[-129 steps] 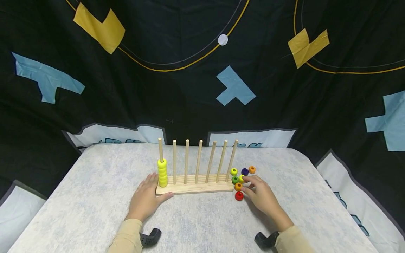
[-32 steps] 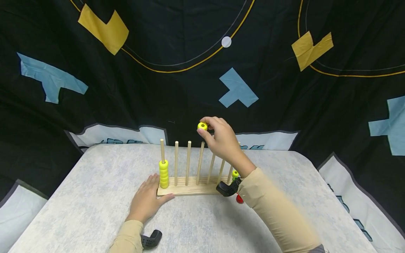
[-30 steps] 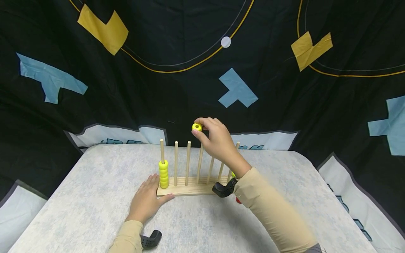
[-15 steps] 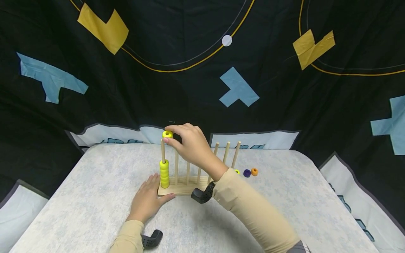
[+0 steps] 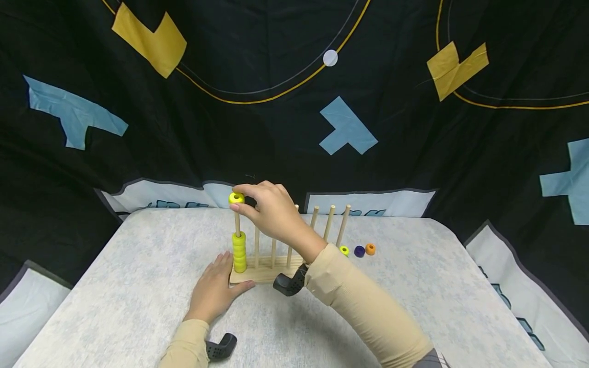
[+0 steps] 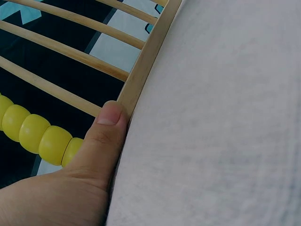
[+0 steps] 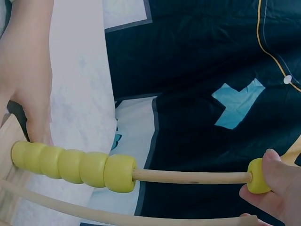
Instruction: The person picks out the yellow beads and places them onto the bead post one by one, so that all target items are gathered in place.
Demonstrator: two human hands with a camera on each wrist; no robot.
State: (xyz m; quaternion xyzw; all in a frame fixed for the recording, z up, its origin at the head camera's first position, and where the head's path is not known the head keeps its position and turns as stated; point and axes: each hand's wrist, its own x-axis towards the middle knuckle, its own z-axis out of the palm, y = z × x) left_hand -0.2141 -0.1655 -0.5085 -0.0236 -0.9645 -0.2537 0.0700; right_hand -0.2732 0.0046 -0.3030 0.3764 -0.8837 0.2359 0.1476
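Observation:
My right hand pinches a yellow bead between thumb and fingers. That bead meets the top of the leftmost wooden peg. Lower on the same peg, a stack of several yellow beads reaches down to the wooden base. My left hand lies at the base's left end with its fingers extended; in the left wrist view its thumb presses the base's edge. The base's right part is hidden behind my right wrist and sleeve.
Several bare pegs rise along the base to the right. Loose beads lie on the table past its right end: a yellow-green one, a purple one and an orange one. My right sleeve covers the area before them.
My right hand picked up a yellow bead from the loose group at right, lifted it and carried it left to the leftmost peg's top. My left hand has stayed at the base.

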